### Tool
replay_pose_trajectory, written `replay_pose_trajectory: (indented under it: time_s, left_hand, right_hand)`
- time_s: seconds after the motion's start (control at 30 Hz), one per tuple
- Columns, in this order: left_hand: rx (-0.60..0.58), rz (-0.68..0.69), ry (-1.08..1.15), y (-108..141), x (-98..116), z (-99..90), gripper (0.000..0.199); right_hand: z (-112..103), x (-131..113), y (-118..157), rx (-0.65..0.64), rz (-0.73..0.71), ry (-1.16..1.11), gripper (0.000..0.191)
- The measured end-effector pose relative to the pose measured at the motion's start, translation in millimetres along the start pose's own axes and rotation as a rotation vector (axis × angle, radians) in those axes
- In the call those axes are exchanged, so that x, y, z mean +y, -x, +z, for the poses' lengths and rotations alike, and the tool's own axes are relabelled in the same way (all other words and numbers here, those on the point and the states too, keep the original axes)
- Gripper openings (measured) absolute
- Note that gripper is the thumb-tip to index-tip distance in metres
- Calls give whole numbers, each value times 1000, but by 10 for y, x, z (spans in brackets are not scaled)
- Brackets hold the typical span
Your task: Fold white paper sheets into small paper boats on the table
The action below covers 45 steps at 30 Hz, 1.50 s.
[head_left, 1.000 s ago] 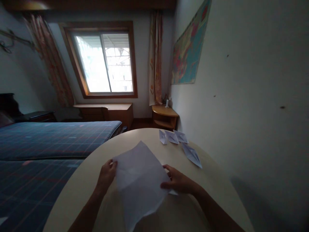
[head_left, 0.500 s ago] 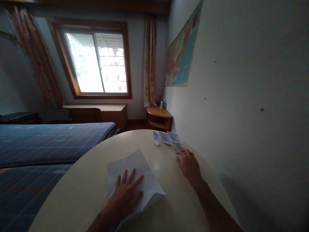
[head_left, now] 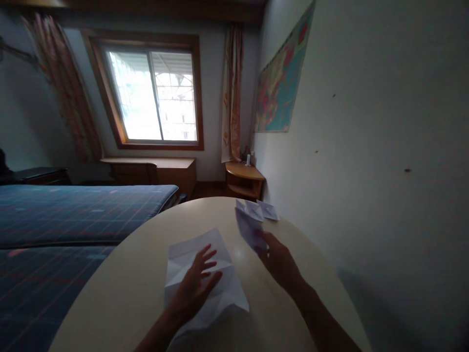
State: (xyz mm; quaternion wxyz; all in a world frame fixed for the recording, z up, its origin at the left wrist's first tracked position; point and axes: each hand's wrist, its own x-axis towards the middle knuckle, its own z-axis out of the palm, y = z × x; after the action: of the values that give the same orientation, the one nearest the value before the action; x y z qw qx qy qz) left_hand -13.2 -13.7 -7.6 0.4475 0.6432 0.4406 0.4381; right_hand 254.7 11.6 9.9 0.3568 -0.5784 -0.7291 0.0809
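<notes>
A large creased sheet of white paper point(head_left: 229, 288) lies unfolded on the round cream table point(head_left: 120, 293). Over it hovers my left hand point(head_left: 196, 283), fingers apart and holding nothing. My right hand point(head_left: 278, 256) grips a folded piece of paper point(head_left: 249, 229) by its near end, raised off the tabletop and tilted. Behind that piece, near the far edge, lie several small folded papers point(head_left: 268, 210), some partly hidden by the held one.
A bed with a plaid mattress point(head_left: 91, 210) stands left of the table. Close on the right is a white wall point(head_left: 366, 210) with a map point(head_left: 280, 83). Beyond the table are a corner shelf point(head_left: 245, 171) and a desk point(head_left: 176, 164) under the window.
My right hand has picked up a folded paper from the table's far right and brought it left and nearer. My left hand has lifted off the large sheet and turned sideways.
</notes>
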Motion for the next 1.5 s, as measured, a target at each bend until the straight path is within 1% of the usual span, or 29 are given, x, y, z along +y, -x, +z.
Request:
replay_pose_trajectory:
  time_s: [0.07,0.1,0.13,0.2,0.3,0.4,0.47,0.53,0.6,0.67,0.8,0.87,0.93,1.03,1.13,1.2,1.27,1.3,1.33,1.4,1.47,1.5]
  left_hand:
    - [44,-79,184,22,85,61,85]
    - [80,-109,233,27,114,81,89]
    - [120,-130,264,27,134,94,90]
    - [184,-158,285,10,141,100,77]
    - [257,-203,297,-40,99,92,53]
    - [322,-278,330,-75,64,96,46]
    - [358,-286,318,-74,76,96,46]
    - [402,-210,246,-60,114,84,45]
    - [455,-87,142,-47,160,61,47]
    - [506,-15,64,-46,193,35,45]
    - [565,-52,9,-74,187,-9,32]
    - [580,-35,-54,-91,157,-30,32]
    - [575,-1,-119,-104,123,-50,33]
    - [549,22,-169,-113,79,-68,37]
    - [567,38,-198,-110,57,-64,38]
    - [565,60,-193,-99,57,-50,37]
    - [548,77,-176,-82,68,-33,37]
    - [542,80,-174,-72,77,-27,37]
    - [535,74,-173,-63,86,-23,37]
    - [514,21,-160,-54,98,-30,40]
    - [473,-94,-92,-67,87,-58,46]
    - [452,-165,-41,-83,70,-79,50]
  right_hand:
    - [153,-271,75,-97,-199,-157,46]
    - [228,-378,118,-141,-291,-207,51]
    - [294,-461,157,-172,-357,-247,53]
    - [396,-558,215,-200,-420,-314,52]
    - [474,-566,239,-160,-393,-382,38]
    - [504,-505,219,-108,-264,-394,21]
    - [509,-469,203,-109,-157,-392,14]
    - [501,-451,192,-138,-85,-392,9]
    - [485,-450,189,-173,-68,-396,5]
    - [470,-460,193,-193,-72,-405,6]
    - [476,-497,221,-170,-112,-428,16]
    - [499,-515,240,-164,-149,-449,21]
    - [527,-525,256,-169,-147,-483,23]
    - [560,-522,267,-178,-89,-522,35]
    - [567,-509,257,-183,-24,-547,39]
    - [560,-502,243,-189,28,-551,34]
    - [547,-498,229,-191,64,-549,22]
    - [539,-498,224,-188,59,-549,16]
    - [531,-499,221,-178,31,-543,11]
    - [511,-503,220,-124,-82,-507,9]
    - [495,-512,227,-59,-226,-460,9]
    - [491,-517,233,-34,-276,-452,8]
